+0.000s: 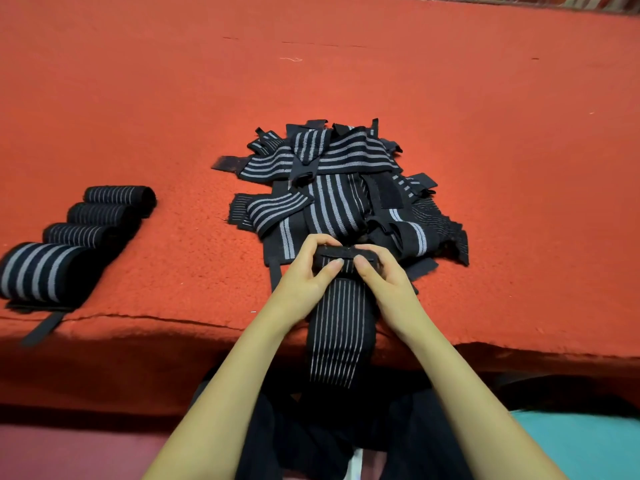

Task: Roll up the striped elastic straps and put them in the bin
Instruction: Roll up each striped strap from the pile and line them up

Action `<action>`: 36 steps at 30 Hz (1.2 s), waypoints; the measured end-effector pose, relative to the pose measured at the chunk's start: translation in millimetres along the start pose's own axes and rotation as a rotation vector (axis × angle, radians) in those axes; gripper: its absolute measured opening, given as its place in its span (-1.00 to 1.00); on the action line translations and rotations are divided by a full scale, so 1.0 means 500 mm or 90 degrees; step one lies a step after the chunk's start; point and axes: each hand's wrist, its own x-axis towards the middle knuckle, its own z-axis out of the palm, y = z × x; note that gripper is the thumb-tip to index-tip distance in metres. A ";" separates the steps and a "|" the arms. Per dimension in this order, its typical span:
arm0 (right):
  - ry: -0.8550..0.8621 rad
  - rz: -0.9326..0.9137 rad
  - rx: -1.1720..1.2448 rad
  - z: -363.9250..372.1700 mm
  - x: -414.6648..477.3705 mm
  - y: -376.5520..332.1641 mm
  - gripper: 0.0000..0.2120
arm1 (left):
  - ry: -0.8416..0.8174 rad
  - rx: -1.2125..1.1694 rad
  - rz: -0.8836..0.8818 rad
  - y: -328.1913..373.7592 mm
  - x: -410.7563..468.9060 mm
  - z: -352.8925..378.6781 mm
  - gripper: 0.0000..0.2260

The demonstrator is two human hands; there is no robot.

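Between both hands [349, 271], the strap [341, 327] trails toward the person.

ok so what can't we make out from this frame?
- Bin: nowhere in the head view.
- Rolled end of the held strap: covered by fingers of the left hand and right hand.
- Its lower end: lost against dark clothing below the table edge.
- Loose pile: straps overlap, so the count is unclear.
- Nearest finished roll: clipped by the left frame edge.
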 end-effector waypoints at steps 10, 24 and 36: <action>-0.002 -0.057 -0.038 -0.005 -0.005 -0.001 -0.76 | 0.012 0.019 0.007 0.004 0.002 0.000 -0.87; 0.006 -0.084 -0.129 -0.007 -0.007 0.008 -0.86 | 0.017 0.012 -0.028 0.000 0.004 0.002 -0.79; -0.021 -0.015 -0.064 0.000 -0.001 0.009 -0.85 | 0.015 -0.056 -0.053 0.006 0.000 -0.002 -0.80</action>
